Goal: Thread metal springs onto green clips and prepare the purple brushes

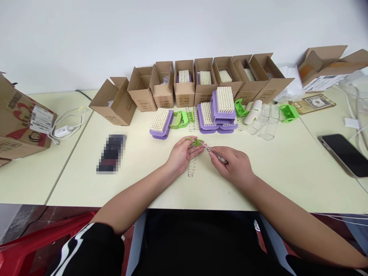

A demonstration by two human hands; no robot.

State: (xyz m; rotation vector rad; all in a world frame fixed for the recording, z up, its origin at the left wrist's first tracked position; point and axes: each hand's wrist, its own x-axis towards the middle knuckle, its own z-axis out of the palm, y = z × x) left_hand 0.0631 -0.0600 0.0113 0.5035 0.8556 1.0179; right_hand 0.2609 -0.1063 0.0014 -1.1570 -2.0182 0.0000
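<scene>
My left hand point(181, 155) is closed around a small green plastic part point(196, 142) near the middle of the cream table point(287, 172). My right hand point(231, 164) grips a thin metal tool point(214, 152) whose tip touches the green part. A wire spring point(191, 167) lies on the table between my hands. Just behind them are purple brushes with white bristles: one alone point(161, 122) and a stack point(220, 109), with a green handle point(179, 119) between them.
A row of open cardboard boxes point(204, 82) lines the back; some hold brushes. Clear plastic covers point(266, 122) and green parts point(288, 112) lie at right. A phone point(345, 153) rests far right, a blurred dark object point(111, 153) at left, a large box point(21, 122) far left.
</scene>
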